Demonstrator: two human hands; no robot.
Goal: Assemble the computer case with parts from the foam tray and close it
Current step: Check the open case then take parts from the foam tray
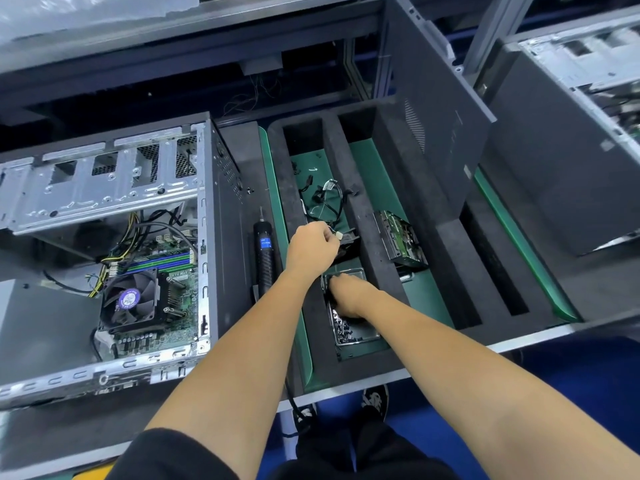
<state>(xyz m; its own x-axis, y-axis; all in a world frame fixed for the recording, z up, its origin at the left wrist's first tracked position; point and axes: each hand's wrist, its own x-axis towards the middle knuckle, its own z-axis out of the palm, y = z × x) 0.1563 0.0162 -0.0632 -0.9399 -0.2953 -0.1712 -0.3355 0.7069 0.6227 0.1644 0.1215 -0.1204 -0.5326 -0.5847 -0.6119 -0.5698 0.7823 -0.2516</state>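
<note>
The left hand (pixel 311 247) pinches a white cable connector (pixel 337 234) over the foam tray (pixel 429 237). Just below it, the right hand (pixel 348 297) reaches into the screw dish (pixel 360 336), fingers curled down; its grasp cannot be told. The open computer case (pixel 104 254) lies left of both hands.

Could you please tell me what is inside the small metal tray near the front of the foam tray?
The small metal tray holds a heap of small dark screws. The right hand reaches into it and covers its far part, so whatever lies beneath it cannot be seen.
</note>
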